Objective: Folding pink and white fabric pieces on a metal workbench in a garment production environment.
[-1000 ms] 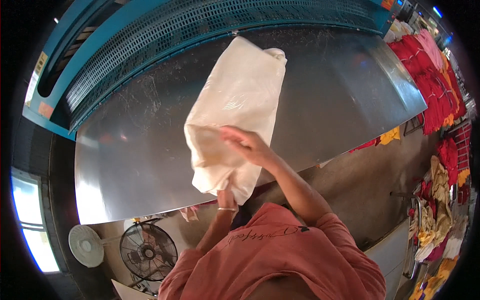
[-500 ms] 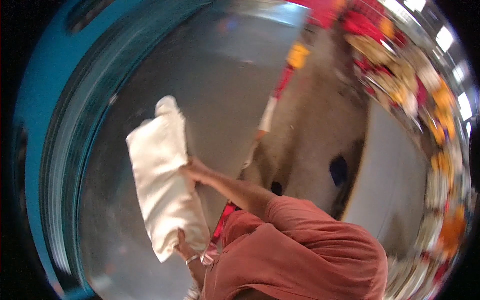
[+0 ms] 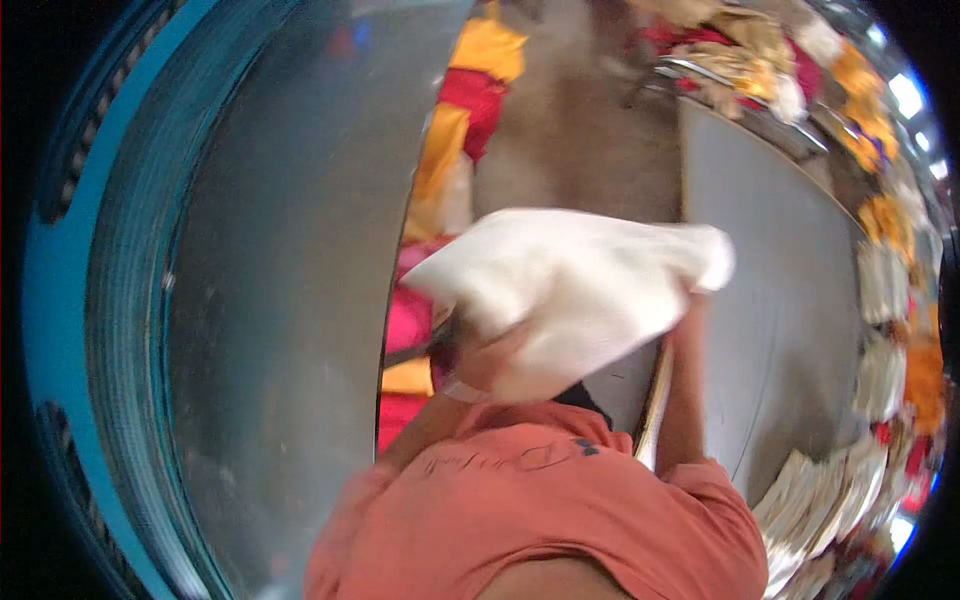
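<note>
A white folded cloth (image 3: 570, 285) is held up in front of my body, over the gap between the metal table and the grey table. Motion blurs its edges. My left hand (image 3: 490, 362) grips its lower left part, with the fingers partly lost in blur. My right hand (image 3: 692, 308) holds the right end, where a rounded end of the cloth sticks out. Most of the right fingers are hidden by the cloth.
On my left is a wide metal table (image 3: 290, 300) beside a blue machine frame (image 3: 60, 320). Yellow and red cloths (image 3: 470, 100) hang along its edge. A grey table (image 3: 790, 260) stands at right, with stacked pale cloths (image 3: 825, 500) and heaped coloured cloths (image 3: 740, 50) around it.
The white cloth has left its place over the metal table and swung right, toward the grey table. My body has turned right, and both hands have stayed on the cloth.
</note>
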`<state>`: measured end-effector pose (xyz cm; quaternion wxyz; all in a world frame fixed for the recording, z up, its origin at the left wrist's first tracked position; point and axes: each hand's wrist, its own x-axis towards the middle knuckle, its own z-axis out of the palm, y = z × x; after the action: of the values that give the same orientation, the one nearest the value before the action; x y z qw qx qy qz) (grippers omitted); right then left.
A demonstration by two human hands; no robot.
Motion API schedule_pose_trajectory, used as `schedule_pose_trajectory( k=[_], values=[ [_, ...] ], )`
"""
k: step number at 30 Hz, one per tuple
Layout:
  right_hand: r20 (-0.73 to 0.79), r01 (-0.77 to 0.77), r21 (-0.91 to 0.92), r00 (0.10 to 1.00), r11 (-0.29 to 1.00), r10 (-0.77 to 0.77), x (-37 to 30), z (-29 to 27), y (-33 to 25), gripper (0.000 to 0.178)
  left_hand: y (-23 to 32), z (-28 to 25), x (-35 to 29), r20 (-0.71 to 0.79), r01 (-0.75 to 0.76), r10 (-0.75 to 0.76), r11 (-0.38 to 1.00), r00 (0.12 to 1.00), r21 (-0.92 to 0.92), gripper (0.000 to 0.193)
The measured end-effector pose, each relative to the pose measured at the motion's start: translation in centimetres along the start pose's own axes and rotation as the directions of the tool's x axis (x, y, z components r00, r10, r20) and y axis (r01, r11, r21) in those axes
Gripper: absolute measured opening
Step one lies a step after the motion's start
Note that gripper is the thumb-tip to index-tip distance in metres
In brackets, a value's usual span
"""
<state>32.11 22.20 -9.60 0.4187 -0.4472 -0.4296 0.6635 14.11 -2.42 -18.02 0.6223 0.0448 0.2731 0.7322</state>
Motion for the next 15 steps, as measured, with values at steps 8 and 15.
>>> schedule_pose_trajectory(
  k=[8, 15],
  values=[
    [-0.48, 0.246, -0.06, 0.843, 0.967, -0.244, 5.6, -25.6, -12.5, 0.052, -9.9, 24.3, 18.3, 0.414, -0.372, 0.13, 0.724, 0.901, 0.581, 0.04],
    [-0.559, -0.402, -0.125, 0.784, 0.907, 0.271, 7.0, -36.7, 0.1, 0.036, -13.7, 17.6, 20.8, 0.083, -0.03, -0.234, 0.222, 0.969, 0.975, 0.056]
  ],
)
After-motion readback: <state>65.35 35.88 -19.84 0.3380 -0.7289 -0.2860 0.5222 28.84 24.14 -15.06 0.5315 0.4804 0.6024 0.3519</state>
